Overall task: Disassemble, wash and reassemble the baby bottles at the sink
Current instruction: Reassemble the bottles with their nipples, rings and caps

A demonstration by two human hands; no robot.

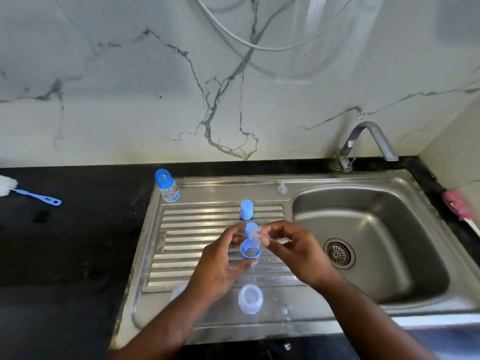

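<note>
One steel sink [220, 323] is set in the black counter [65, 255], with a single basin on the right and a ribbed drainboard on the left. Two hands are above the drainboard. The left hand [218, 266] grips one blue collar ring [250, 252], and the right hand [296, 252] pinches one clear nipple [255, 237] just above it. One capped bottle [167, 187] stands at the back-left corner, and one open bottle body [250, 298] stands near the front. There are two loose blue caps: the far cap [246, 209] and the near cap [251, 227], which is half hidden. A second nipple [281, 189] sits on the back ledge.

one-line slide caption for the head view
Over the drainboard, the left hand holds a blue ring while the right hand pinches a clear teat.
</note>
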